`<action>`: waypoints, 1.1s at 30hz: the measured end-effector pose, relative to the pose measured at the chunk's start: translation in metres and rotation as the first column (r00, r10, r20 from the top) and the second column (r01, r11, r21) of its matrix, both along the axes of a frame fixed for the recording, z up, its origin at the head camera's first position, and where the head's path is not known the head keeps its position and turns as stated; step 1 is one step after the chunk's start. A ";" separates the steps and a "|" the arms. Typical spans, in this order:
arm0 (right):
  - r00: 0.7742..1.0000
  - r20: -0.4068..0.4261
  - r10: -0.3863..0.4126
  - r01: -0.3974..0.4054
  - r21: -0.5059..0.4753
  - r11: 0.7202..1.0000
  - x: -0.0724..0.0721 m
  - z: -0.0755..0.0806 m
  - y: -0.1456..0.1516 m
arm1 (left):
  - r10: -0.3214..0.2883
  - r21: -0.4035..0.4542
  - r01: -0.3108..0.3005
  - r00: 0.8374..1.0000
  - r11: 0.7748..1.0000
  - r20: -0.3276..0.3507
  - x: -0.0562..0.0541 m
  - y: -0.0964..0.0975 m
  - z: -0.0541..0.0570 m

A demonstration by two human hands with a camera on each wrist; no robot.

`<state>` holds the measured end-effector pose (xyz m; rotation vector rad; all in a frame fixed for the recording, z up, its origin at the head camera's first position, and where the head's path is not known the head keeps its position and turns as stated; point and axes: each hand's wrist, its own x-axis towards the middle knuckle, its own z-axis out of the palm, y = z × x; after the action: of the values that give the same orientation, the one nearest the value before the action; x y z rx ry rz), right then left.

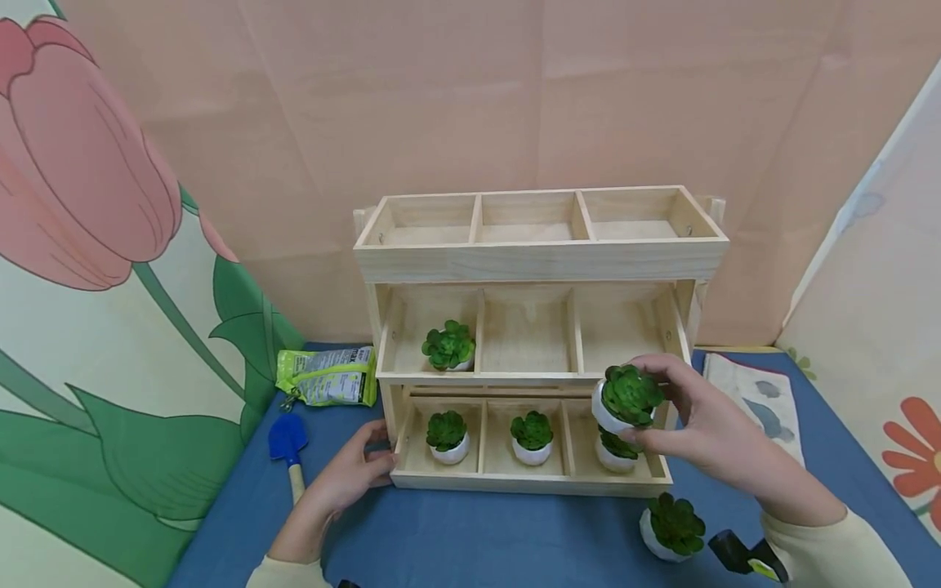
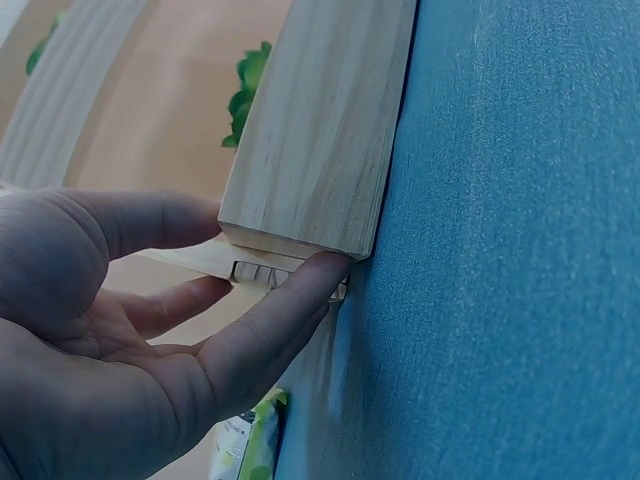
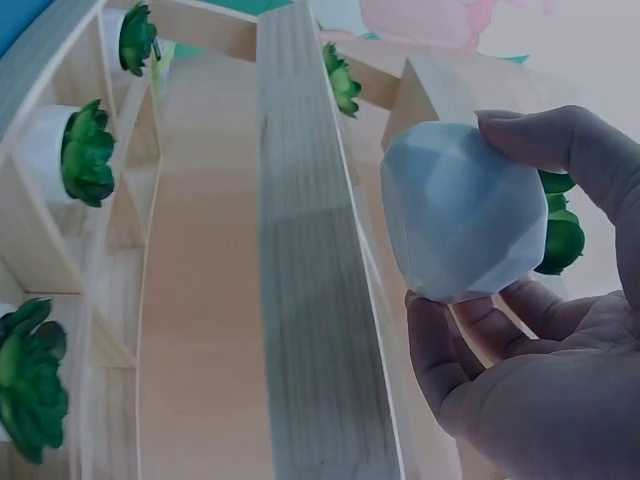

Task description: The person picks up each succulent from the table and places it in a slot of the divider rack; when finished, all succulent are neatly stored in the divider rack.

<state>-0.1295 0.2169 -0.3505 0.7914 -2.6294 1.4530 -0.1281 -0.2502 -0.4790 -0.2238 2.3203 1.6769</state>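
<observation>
My right hand pinches a potted succulent by its white faceted pot, in front of the wooden shelf's lower right. Beneath it in the head view, another potted succulent stands in the bottom tier's right compartment, partly hidden. The right wrist view shows the held pot between thumb and fingers. My left hand holds the left end of the bottom tier of the three-tier wooden shelf. In the left wrist view its fingertips are at the board's corner.
Potted succulents stand in the bottom left, bottom middle and middle-tier left compartments. One more succulent sits on the blue cloth at the front right. A green packet, blue toy shovel and printed cloth flank the shelf.
</observation>
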 end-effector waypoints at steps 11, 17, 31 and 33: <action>0.999 0.038 0.023 -0.024 0.032 0.999 -0.035 0.027 -0.025 | -0.008 0.000 0.008 1.000 1.000 -0.003 0.000 -0.001 -0.001; 0.999 0.030 0.037 -0.039 0.088 0.995 -0.054 0.039 -0.042 | -0.009 -0.006 0.009 1.000 1.000 -0.011 0.001 0.000 -0.001; 0.990 0.119 0.079 -0.095 0.137 0.986 -0.090 0.046 -0.075 | -0.019 -0.025 0.019 1.000 1.000 -0.010 0.001 0.000 0.000; 0.989 0.122 0.078 -0.096 0.148 0.984 -0.094 0.045 -0.080 | -0.022 -0.025 0.022 1.000 0.999 -0.011 0.001 0.000 0.000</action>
<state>-0.2234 0.1373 -0.3051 0.8715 -2.8570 1.3683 -0.1270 -0.2500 -0.4786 -0.1937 2.3440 1.6441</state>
